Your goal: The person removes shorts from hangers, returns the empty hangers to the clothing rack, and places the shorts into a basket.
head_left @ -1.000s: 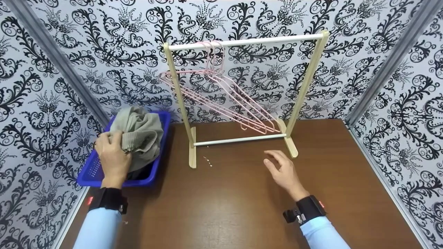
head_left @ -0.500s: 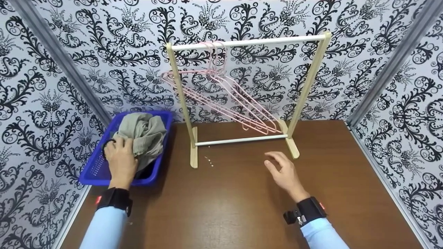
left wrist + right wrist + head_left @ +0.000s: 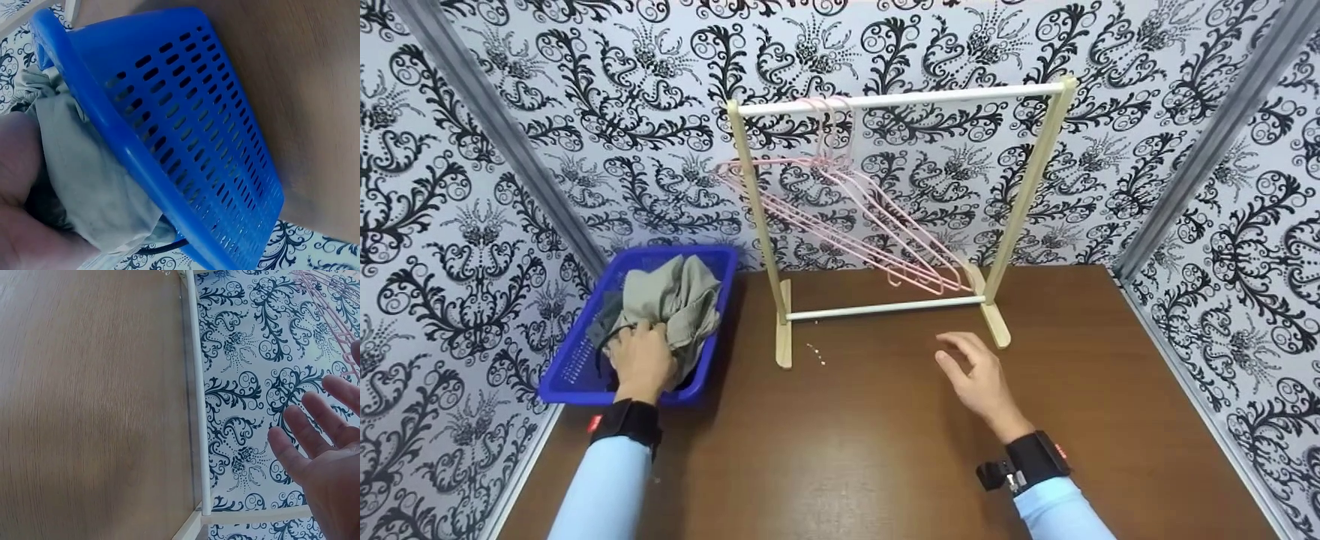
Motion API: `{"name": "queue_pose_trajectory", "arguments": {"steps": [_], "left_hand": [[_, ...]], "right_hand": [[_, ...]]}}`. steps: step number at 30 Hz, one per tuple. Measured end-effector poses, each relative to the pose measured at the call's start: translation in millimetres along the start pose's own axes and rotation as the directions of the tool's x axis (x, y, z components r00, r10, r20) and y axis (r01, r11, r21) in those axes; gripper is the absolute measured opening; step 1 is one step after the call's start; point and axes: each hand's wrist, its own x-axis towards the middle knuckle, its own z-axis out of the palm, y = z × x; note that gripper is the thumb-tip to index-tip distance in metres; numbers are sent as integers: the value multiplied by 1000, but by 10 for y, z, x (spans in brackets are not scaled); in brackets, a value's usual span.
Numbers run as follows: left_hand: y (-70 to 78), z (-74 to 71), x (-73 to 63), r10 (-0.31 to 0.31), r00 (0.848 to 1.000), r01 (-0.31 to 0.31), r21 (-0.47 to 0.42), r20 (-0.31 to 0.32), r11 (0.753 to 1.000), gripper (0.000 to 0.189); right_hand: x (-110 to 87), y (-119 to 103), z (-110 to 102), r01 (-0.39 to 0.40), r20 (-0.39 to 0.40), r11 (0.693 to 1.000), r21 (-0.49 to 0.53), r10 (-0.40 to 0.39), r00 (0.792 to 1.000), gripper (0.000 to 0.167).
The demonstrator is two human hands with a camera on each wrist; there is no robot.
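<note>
My left hand (image 3: 642, 358) reaches into the blue basket (image 3: 714, 349), onto a bunched grey-green garment (image 3: 664, 292). Dark cloth shows between its thumb and fingers in the left wrist view, but I cannot tell whether they pinch it. A thin black cord (image 3: 601, 352) curves beside those fingers, and darker grey cloth (image 3: 604, 319) lies at the garment's left. Over the table, my right hand (image 3: 979, 379) is held with fingers apart and nothing in them; the right wrist view shows its palm and spread fingers (image 3: 306, 430).
A small wooden garment rack (image 3: 1024, 195) with white rods stands at the back of the brown table (image 3: 840, 450). Several pink hangers (image 3: 877, 214) hang from its top rod (image 3: 952, 96), near the left end. Patterned panels (image 3: 1252, 247) enclose the back and sides.
My left hand has moved from the garment's upper left edge down and right, deeper among the clothes. The garment has sunk back and shifted, baring darker cloth. My right hand stays nearly still.
</note>
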Motion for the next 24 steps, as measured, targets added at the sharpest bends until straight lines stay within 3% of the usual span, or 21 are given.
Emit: {"name": "queue_pose_trajectory", "arguments": {"steps": [4, 8, 14, 19, 24], "left_hand": [[-4, 29, 51, -15, 991, 12, 19, 135, 1000, 43], [-29, 49, 79, -27, 976, 21, 31, 216, 999, 43], [-86, 107, 91, -31, 965, 17, 56, 260, 998, 40], [-140, 209, 80, -24, 953, 5, 65, 301, 998, 66], [-183, 284, 93, -49, 933, 56, -8, 357, 998, 85]], "right_hand": [[3, 4, 6, 19, -22, 1000, 3, -19, 1000, 25], [-4, 15, 12, 39, -37, 999, -18, -40, 999, 24], [-9, 17, -3, 49, -58, 998, -42, -51, 997, 24], [-15, 21, 6, 56, -65, 998, -40, -59, 996, 23], [-27, 28, 22, 30, -38, 999, -39, -31, 999, 23]]}}
